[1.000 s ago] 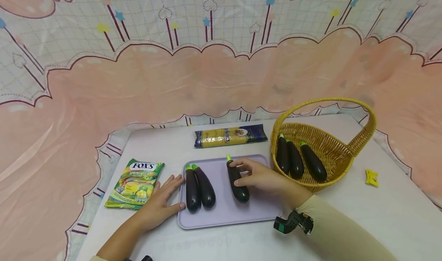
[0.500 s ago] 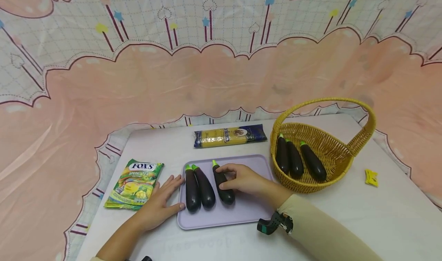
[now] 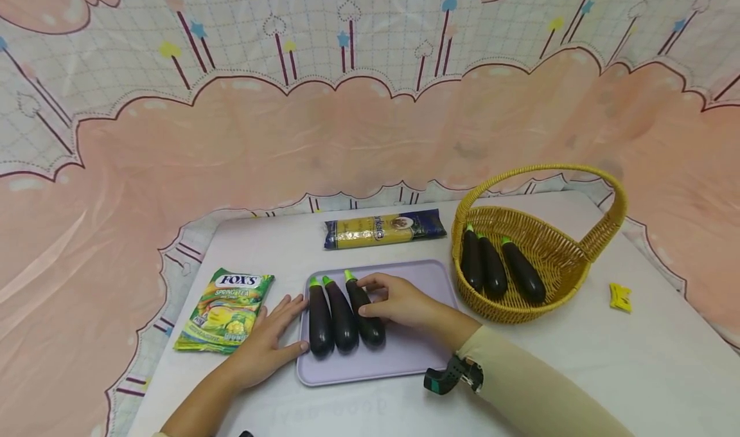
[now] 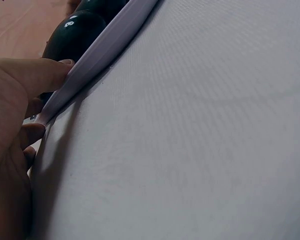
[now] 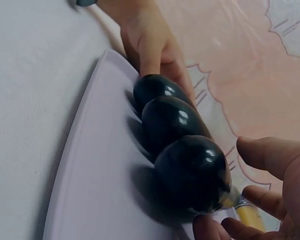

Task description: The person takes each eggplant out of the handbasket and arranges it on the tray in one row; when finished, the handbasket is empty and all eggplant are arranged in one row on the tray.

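Three dark eggplants with bright green stems lie side by side on a lilac tray (image 3: 407, 353): a left one (image 3: 320, 324), a middle one (image 3: 343, 328) and a right one (image 3: 370, 331). My right hand (image 3: 401, 302) is at the right eggplant, its thumb and fingers spread around it. In the right wrist view the thumb (image 5: 262, 155) stands apart from the nearest eggplant (image 5: 192, 172), with fingertips right by its underside. My left hand (image 3: 263, 353) lies with fingers extended at the tray's left edge, thumb (image 4: 52, 75) against the rim.
A wicker basket (image 3: 557, 302) with a tall handle holds three more eggplants (image 3: 523, 273) at the right. A yellow-and-blue pasta packet (image 3: 384, 229) lies behind the tray. A green FOX'S candy bag (image 3: 225, 312) is by my left hand; a small yellow wrapped candy (image 3: 621, 297) lies far right.
My right hand has moved the third eggplant leftward across the tray until it lies beside the other two, and its fingers have loosened around it. My left hand has stayed at the tray edge.
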`<control>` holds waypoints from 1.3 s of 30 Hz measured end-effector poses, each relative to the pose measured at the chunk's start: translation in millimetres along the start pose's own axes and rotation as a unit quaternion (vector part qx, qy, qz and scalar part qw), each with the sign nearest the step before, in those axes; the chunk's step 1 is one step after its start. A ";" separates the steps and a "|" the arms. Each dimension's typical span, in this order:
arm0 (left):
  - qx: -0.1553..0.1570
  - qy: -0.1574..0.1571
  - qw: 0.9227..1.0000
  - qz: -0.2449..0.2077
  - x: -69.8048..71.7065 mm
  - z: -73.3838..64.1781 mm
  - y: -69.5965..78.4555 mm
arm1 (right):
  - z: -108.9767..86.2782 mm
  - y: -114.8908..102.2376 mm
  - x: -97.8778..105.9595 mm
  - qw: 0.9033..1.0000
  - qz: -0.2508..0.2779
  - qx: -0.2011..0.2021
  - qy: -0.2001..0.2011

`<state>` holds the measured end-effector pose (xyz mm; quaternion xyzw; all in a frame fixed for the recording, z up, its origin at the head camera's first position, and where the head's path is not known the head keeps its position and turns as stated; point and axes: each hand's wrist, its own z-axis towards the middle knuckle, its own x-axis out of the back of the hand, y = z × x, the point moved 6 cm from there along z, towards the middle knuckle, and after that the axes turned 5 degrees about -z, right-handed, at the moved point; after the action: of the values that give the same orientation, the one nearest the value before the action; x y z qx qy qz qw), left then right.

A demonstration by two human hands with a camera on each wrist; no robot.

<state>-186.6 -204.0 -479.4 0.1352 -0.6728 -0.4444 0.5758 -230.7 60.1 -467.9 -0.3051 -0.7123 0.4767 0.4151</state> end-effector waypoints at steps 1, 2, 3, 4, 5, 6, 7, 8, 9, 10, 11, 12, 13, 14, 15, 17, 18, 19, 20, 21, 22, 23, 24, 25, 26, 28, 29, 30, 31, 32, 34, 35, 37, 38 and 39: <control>0.001 0.000 1.000 -0.001 -0.1 -0.1 -0.1 | -0.8 0.2 1.1 1.000 -0.005 -0.004 0.001; 0.001 0.000 1.000 -0.001 -0.3 -0.2 -0.2 | -2.0 0.3 2.4 1.000 -0.013 -0.007 0.002; 0.001 0.000 1.000 -0.001 -0.2 -0.2 -0.3 | -3.4 0.3 4.2 1.000 -0.023 -0.007 0.003; 0.001 0.000 1.000 -0.001 -0.2 -0.1 -0.4 | -4.7 0.9 6.1 1.000 -0.029 -0.008 0.004; 0.001 -0.001 1.000 -0.001 -0.2 -0.1 -0.4 | -6.1 1.5 8.1 0.999 -0.036 -0.007 0.006; 0.001 -0.001 1.000 0.000 -0.2 0.1 -0.4 | -7.5 2.5 10.2 0.999 -0.039 -0.007 0.008; 0.000 -0.001 1.000 0.000 -0.1 0.3 -0.4 | -8.8 3.3 12.6 0.999 -0.041 -0.006 0.011; 0.000 -0.001 1.000 0.000 0.0 0.5 -0.4 | -10.3 3.9 15.1 0.999 -0.043 -0.006 0.013; 0.001 -0.001 1.000 0.000 0.2 0.6 -0.3 | -11.5 4.7 17.4 0.999 -0.043 -0.005 0.014; 0.001 0.000 1.000 0.000 0.2 0.7 -0.3 | -12.7 5.3 19.6 0.999 -0.040 -0.005 0.014; 0.001 0.000 1.000 -0.001 0.3 0.6 -0.3 | -14.3 5.2 21.7 0.999 -0.041 -0.003 0.014; 0.002 0.000 1.000 -0.001 0.3 0.6 -0.3 | -16.1 4.6 23.8 0.999 -0.039 -0.002 0.011; 0.002 0.001 1.000 -0.003 0.4 0.4 -0.4 | -18.1 3.8 25.7 0.999 -0.038 0.000 0.006; 0.002 0.001 1.000 -0.003 0.4 0.3 -0.5 | -20.2 3.1 27.8 0.999 -0.038 0.001 0.001; 0.001 0.000 1.000 -0.004 0.3 0.3 -0.5 | -22.8 2.0 30.0 0.999 -0.036 0.003 -0.004; -0.002 0.000 1.000 -0.002 0.2 0.3 -0.6 | -28.3 0.0 34.6 0.999 -0.031 0.005 -0.015; -0.003 0.000 1.000 -0.002 0.2 0.4 -0.6 | -31.0 -1.1 36.8 0.999 -0.028 0.008 -0.022; -0.004 0.001 1.000 -0.001 0.3 0.4 -0.7 | -33.6 -1.6 38.6 0.999 -0.025 0.009 -0.028; -0.005 0.001 1.000 0.000 0.3 0.3 -0.8 | -36.3 -2.2 40.5 0.999 -0.021 0.011 -0.033; -0.005 0.000 1.000 0.001 0.4 0.2 -1.0 | -38.9 -2.7 42.2 0.999 -0.018 0.012 -0.040; -0.005 0.000 1.000 0.002 0.6 0.1 -1.2 | -41.7 -2.7 43.6 0.999 -0.015 0.013 -0.046; -0.005 0.000 1.000 0.003 0.6 0.0 -1.4 | -44.5 -2.8 45.1 0.998 -0.016 0.014 -0.051; -0.004 0.000 1.000 0.002 0.7 -0.1 -1.5 | -47.5 -2.6 46.9 0.998 -0.016 0.013 -0.054; -0.004 -0.001 1.000 0.002 0.7 -0.2 -1.6 | -50.1 -2.1 48.9 0.998 -0.017 0.012 -0.056; -0.004 -0.001 1.000 0.002 0.7 -0.3 -1.7 | -53.3 -1.7 51.1 0.998 -0.018 0.011 -0.058; -0.004 -0.001 1.000 0.000 0.8 -0.2 -1.7 | -59.6 -1.7 56.0 0.998 -0.019 0.012 -0.060; -0.005 -0.001 1.000 0.000 0.7 -0.2 -1.7 | -62.5 -1.6 58.9 0.998 -0.022 0.014 -0.059; -0.005 -0.001 1.000 -0.002 0.7 -0.1 -1.7 | -65.4 -2.1 61.8 0.998 -0.022 0.016 -0.060; -0.005 -0.001 1.000 -0.003 0.5 -0.1 -1.8 | -68.4 -2.5 64.8 0.998 -0.020 0.021 -0.062; -0.004 -0.001 1.000 -0.003 0.3 -0.1 -1.9 | -71.6 -3.4 67.9 0.998 -0.019 0.023 -0.063; -0.004 -0.002 1.000 -0.004 -0.1 0.0 -1.9 | -77.2 -5.9 74.7 0.997 -0.021 0.030 -0.064; -0.004 -0.002 1.000 -0.003 -0.2 0.0 -1.8 | -79.8 -7.3 78.3 0.997 -0.024 0.033 -0.064; -0.004 -0.002 1.000 -0.002 -0.4 0.1 -1.7 | -85.4 -10.7 85.9 0.997 -0.031 0.040 -0.063; -0.005 -0.002 1.000 -0.001 -0.3 0.2 -1.5 | -88.0 -12.3 90.0 0.997 -0.034 0.041 -0.062; -0.005 -0.001 1.000 -0.001 -0.3 0.4 -1.2 | -90.8 -13.4 94.2 0.997 -0.037 0.042 -0.061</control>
<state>-187.2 -204.4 -480.4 0.1322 -0.6713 -0.4486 0.5751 -195.4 172.2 -408.9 -0.2308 -0.7268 0.5080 0.4006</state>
